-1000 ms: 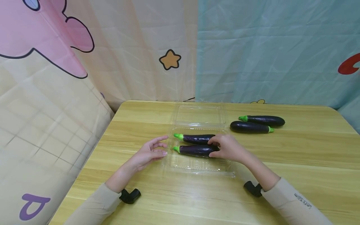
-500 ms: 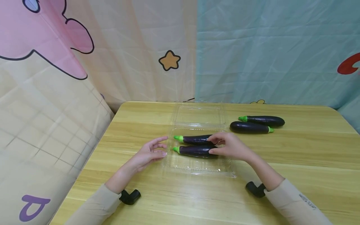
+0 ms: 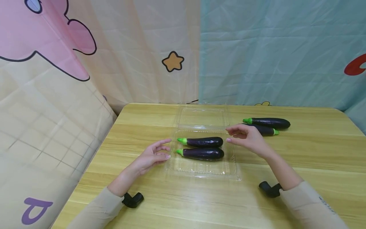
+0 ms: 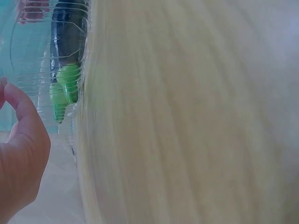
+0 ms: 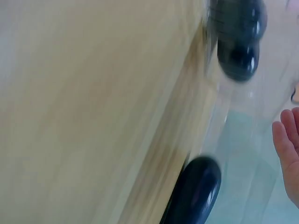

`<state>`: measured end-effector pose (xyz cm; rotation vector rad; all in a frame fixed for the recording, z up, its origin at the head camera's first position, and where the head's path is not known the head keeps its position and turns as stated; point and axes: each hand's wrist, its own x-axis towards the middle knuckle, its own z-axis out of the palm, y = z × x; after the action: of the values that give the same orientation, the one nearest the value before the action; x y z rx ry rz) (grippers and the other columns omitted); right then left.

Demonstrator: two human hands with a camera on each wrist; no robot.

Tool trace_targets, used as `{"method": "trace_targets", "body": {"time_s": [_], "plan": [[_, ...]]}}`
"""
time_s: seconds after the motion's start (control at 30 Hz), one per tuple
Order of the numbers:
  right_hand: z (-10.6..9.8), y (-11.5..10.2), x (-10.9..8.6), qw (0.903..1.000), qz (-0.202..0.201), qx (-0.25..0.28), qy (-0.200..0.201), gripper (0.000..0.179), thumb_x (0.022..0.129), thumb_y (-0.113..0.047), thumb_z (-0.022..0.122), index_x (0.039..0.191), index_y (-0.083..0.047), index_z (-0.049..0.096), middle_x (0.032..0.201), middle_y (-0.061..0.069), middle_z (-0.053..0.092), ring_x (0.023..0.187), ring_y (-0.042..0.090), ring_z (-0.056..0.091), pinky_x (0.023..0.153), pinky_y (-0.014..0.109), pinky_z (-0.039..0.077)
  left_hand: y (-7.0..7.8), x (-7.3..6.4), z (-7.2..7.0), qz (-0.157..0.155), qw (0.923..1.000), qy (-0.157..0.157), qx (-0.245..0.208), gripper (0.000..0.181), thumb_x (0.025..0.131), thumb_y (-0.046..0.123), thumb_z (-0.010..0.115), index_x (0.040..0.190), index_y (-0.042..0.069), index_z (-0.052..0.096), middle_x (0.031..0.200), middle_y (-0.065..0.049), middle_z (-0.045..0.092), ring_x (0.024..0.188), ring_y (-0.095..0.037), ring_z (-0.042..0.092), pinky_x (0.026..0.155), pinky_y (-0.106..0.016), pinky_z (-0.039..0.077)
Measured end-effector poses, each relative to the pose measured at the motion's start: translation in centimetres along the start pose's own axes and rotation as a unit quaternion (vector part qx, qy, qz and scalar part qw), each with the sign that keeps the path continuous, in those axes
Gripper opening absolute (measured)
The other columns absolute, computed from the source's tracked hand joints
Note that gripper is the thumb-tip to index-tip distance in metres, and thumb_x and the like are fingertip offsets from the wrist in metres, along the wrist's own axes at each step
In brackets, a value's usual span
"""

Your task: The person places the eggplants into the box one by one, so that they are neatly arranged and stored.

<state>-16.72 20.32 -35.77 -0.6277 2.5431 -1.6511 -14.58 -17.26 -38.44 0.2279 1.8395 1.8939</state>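
Two dark purple eggplants with green stems lie side by side in a clear plastic clamshell box point(image 3: 217, 168); the far eggplant point(image 3: 204, 142) and the near eggplant point(image 3: 203, 154) both have their stems to the left. My left hand point(image 3: 150, 156) is at the box's left edge, fingers spread and holding nothing. My right hand point(image 3: 247, 136) hovers off the box's right edge, fingers loosely bent with nothing between them. It partly covers one of two more eggplants on the table, the nearer one point(image 3: 266, 130). In the left wrist view, the stems point(image 4: 67, 84) show through the box wall.
The box's clear lid point(image 3: 203, 117) lies open toward the back of the wooden table point(image 3: 183, 203). Another eggplant point(image 3: 270, 122) lies behind the partly covered one, at the right. A printed curtain point(image 3: 243, 63) hangs behind the table.
My right hand has let go of the eggplants in the box and moved right, toward the pair on the table. My left hand has stayed in place.
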Motion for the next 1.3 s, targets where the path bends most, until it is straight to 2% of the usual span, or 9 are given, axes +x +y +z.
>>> {"method": "trace_targets", "body": {"time_s": [0.2, 0.43, 0.53, 0.6, 0.73, 0.83, 1.0, 1.1, 1.3], "plan": [[-2.6, 1.0, -0.6, 0.9988, 0.024, -0.013, 0.042, 0.044, 0.086, -0.018, 0.068, 0.12, 0.007, 0.055, 0.111, 0.015, 0.06, 0.092, 0.007, 0.061, 0.075, 0.019, 0.052, 0.0, 0.0, 0.0, 0.0, 1.0, -0.001, 0.0, 0.067, 0.085, -0.002, 0.061, 0.144, 0.005, 0.03, 0.113, -0.008, 0.048, 0.083, -0.01, 0.058, 0.074, -0.021, 0.051], [-5.2, 2.6, -1.1, 0.9947, 0.053, -0.044, 0.076, 0.046, 0.085, -0.021, 0.069, 0.12, 0.005, 0.055, 0.105, -0.003, 0.062, 0.088, -0.001, 0.06, 0.073, 0.015, 0.051, 0.1, 0.0, -0.1, 0.001, 1.0, -0.001, 0.005, 0.068, 0.085, 0.0, 0.062, 0.144, 0.004, 0.029, 0.115, -0.009, 0.048, 0.084, -0.01, 0.058, 0.076, -0.022, 0.051], [-6.0, 3.2, -1.2, 0.992, 0.066, -0.066, 0.085, 0.048, 0.084, -0.024, 0.07, 0.121, 0.003, 0.055, 0.103, -0.006, 0.061, 0.088, -0.002, 0.059, 0.072, 0.014, 0.05, 0.2, 0.0, -0.1, -0.003, 1.0, 0.002, 0.007, 0.069, 0.084, 0.0, 0.062, 0.144, 0.005, 0.029, 0.115, -0.009, 0.047, 0.085, -0.011, 0.057, 0.077, -0.023, 0.051], [-6.5, 3.5, -1.3, 0.9898, 0.074, -0.083, 0.09, 0.05, 0.084, -0.025, 0.07, 0.122, 0.003, 0.055, 0.105, -0.003, 0.061, 0.088, -0.004, 0.057, 0.071, 0.013, 0.049, 0.2, 0.0, -0.1, -0.003, 1.0, 0.001, 0.009, 0.069, 0.084, 0.0, 0.062, 0.144, 0.005, 0.029, 0.116, -0.009, 0.047, 0.085, -0.011, 0.057, 0.077, -0.023, 0.051], [-7.3, 4.0, -1.5, 0.9858, 0.09, -0.109, 0.091, 0.052, 0.084, -0.028, 0.07, 0.124, 0.002, 0.055, 0.113, 0.015, 0.058, 0.087, -0.008, 0.054, 0.071, 0.011, 0.048, 0.1, 0.0, -0.1, -0.001, 1.0, -0.003, 0.007, 0.069, 0.085, 0.001, 0.063, 0.144, 0.005, 0.029, 0.115, -0.009, 0.047, 0.085, -0.011, 0.057, 0.077, -0.023, 0.051], [-7.9, 4.3, -1.6, 0.9846, 0.096, -0.119, 0.085, 0.053, 0.085, -0.028, 0.069, 0.125, 0.003, 0.053, 0.118, 0.023, 0.055, 0.088, -0.009, 0.052, 0.071, 0.009, 0.047, 0.1, 0.0, -0.1, 0.0, 1.0, -0.003, 0.006, 0.068, 0.085, 0.0, 0.062, 0.144, 0.004, 0.029, 0.115, -0.009, 0.047, 0.085, -0.011, 0.057, 0.076, -0.022, 0.051], [-8.6, 4.7, -1.7, 0.9812, 0.105, -0.141, 0.08, 0.055, 0.085, -0.031, 0.068, 0.126, 0.003, 0.053, 0.119, 0.025, 0.054, 0.09, -0.007, 0.051, 0.071, 0.007, 0.044, 0.1, 0.0, -0.1, 0.0, 1.0, -0.003, 0.003, 0.067, 0.085, -0.001, 0.061, 0.144, 0.005, 0.029, 0.114, -0.008, 0.047, 0.084, -0.01, 0.057, 0.075, -0.022, 0.051], [-8.9, 4.8, -1.7, 0.9783, 0.113, -0.157, 0.075, 0.057, 0.085, -0.033, 0.068, 0.126, 0.003, 0.053, 0.12, 0.025, 0.054, 0.092, -0.001, 0.052, 0.07, 0.006, 0.043, 0.1, 0.1, -0.1, 0.001, 1.0, -0.003, 0.003, 0.067, 0.085, -0.001, 0.062, 0.144, 0.004, 0.029, 0.114, -0.009, 0.047, 0.084, -0.01, 0.057, 0.075, -0.021, 0.051], [-9.1, 5.1, -1.4, 0.9752, 0.118, -0.176, 0.064, 0.059, 0.085, -0.036, 0.067, 0.127, 0.003, 0.052, 0.121, 0.026, 0.053, 0.105, 0.031, 0.053, 0.07, 0.006, 0.042, 0.1, 0.1, -0.1, 0.001, 1.0, -0.002, 0.002, 0.067, 0.085, -0.002, 0.06, 0.144, 0.003, 0.029, 0.114, -0.01, 0.047, 0.084, -0.01, 0.057, 0.075, -0.021, 0.051]]}}
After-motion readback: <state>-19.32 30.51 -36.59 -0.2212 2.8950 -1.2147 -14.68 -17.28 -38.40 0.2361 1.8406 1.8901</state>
